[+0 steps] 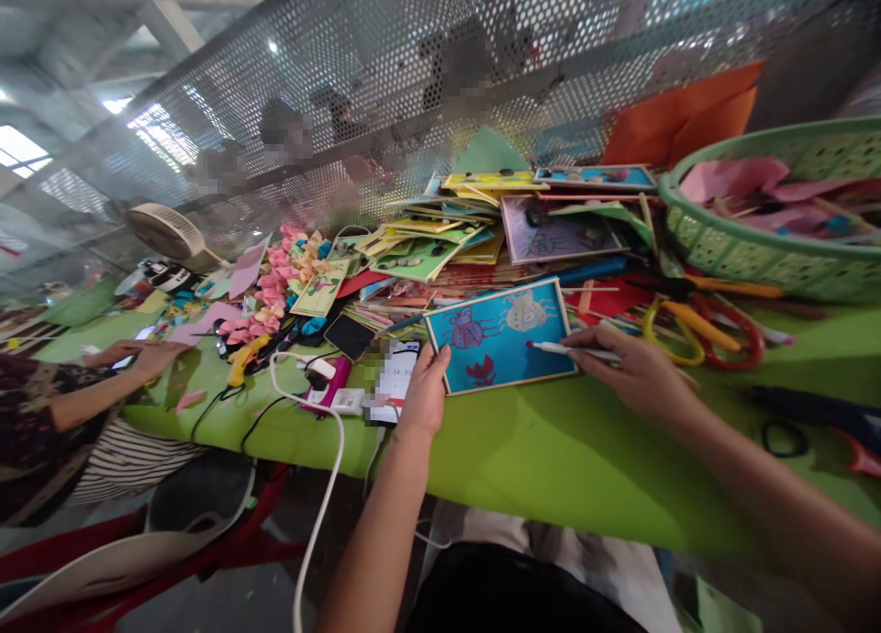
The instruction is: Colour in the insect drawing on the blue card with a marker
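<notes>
A blue picture card with insect drawings lies flat on the green table. My left hand grips the card's left edge, thumb on top. My right hand is closed on a white marker pen, whose tip touches the card near its right edge. A white phone lies just left of my left hand.
A heap of finished picture cards fills the table behind. A green basket with pink paper stands at right, with orange and red scissors in front. White cables and chargers lie left. Another person's hand rests far left.
</notes>
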